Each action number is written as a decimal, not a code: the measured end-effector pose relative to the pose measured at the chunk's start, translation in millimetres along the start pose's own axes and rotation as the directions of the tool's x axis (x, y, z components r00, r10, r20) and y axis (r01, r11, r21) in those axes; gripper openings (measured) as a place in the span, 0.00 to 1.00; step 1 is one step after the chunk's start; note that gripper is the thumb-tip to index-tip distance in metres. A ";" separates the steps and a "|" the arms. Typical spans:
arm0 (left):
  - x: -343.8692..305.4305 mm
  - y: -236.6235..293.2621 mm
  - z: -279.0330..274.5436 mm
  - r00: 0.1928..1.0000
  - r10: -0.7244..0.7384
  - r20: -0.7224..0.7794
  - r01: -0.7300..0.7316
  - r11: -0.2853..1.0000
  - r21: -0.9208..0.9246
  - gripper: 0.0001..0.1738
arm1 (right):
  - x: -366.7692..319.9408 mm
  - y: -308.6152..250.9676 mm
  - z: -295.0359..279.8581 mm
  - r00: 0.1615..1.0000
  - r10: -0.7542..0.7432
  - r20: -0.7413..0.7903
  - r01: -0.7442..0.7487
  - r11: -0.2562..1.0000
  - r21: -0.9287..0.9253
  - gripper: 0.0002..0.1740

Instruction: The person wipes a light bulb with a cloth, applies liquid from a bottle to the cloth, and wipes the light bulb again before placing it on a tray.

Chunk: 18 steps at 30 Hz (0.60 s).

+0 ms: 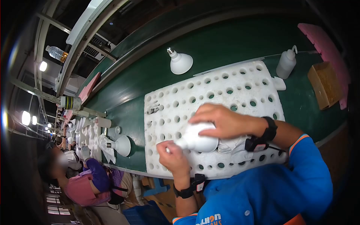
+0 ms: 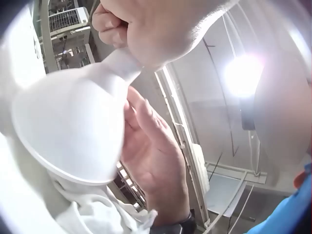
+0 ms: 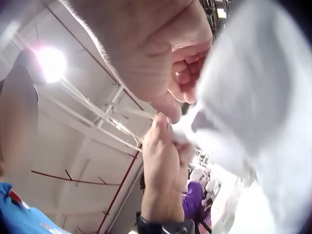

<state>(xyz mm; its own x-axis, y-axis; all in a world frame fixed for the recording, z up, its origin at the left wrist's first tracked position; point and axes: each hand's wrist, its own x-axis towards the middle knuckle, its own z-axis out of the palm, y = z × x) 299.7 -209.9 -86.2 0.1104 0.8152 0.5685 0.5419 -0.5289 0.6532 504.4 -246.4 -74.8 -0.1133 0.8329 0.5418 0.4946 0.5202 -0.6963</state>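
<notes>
A white reflector lamp bulb lies tilted over the white foam board, its wide end toward the right. My left hand grips the narrow base, fingers curled round it, so the base end is hidden. Over the upper side of the bulb, my right hand holds it between thumb and fingers near the neck. The left wrist view shows the smooth white body of the bulb and the right palm behind its neck. A crumpled white cloth lies below the wide end.
Another bulb stands on the green table beyond the board, and one more lies to the left. At the right are a squeeze bottle, a cardboard box and pink foam. A person sits at the left.
</notes>
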 end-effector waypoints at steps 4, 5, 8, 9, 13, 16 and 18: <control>-8.3 -29.4 3.0 0.954 -0.298 -0.021 0.284 0.927 -0.246 0.11 | -2.7 -4.9 -17.3 0.924 0.367 0.106 -0.382 0.884 0.269 0.25; -11.3 -30.0 5.0 0.957 -0.290 -0.018 0.279 0.934 -0.225 0.12 | -5.6 -5.3 -14.5 0.880 0.436 0.186 -0.474 0.802 0.364 0.25; -11.9 -28.1 6.6 0.991 -0.108 -0.075 0.105 0.994 -0.039 0.14 | -15.2 7.0 9.7 0.913 0.394 0.111 -0.403 0.818 0.411 0.26; -11.1 -27.6 4.1 0.987 -0.154 -0.042 0.153 0.987 -0.040 0.13 | -16.6 7.7 13.2 0.924 0.374 0.075 -0.367 0.819 0.441 0.26; -13.7 -55.4 -3.6 0.959 -0.283 0.034 0.285 0.953 -0.105 0.13 | -10.9 -0.5 11.9 0.901 0.393 0.184 -0.429 0.740 0.519 0.26; -18.4 -70.8 -1.4 0.951 -0.307 0.036 0.309 0.939 -0.149 0.15 | -8.4 -7.7 15.8 0.893 0.413 0.181 -0.446 0.750 0.488 0.26; -19.0 -73.9 0.9 0.948 -0.316 0.026 0.316 0.934 -0.165 0.15 | -6.4 -6.6 17.4 0.882 0.427 0.201 -0.468 0.737 0.487 0.26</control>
<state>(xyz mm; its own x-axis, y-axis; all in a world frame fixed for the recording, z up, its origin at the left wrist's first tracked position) 258.3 -186.1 -145.8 -0.0450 0.9465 0.3195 0.4034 -0.2754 0.8726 486.8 -251.9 -81.9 -0.0620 0.9944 0.0858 -0.0023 0.0859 -0.9963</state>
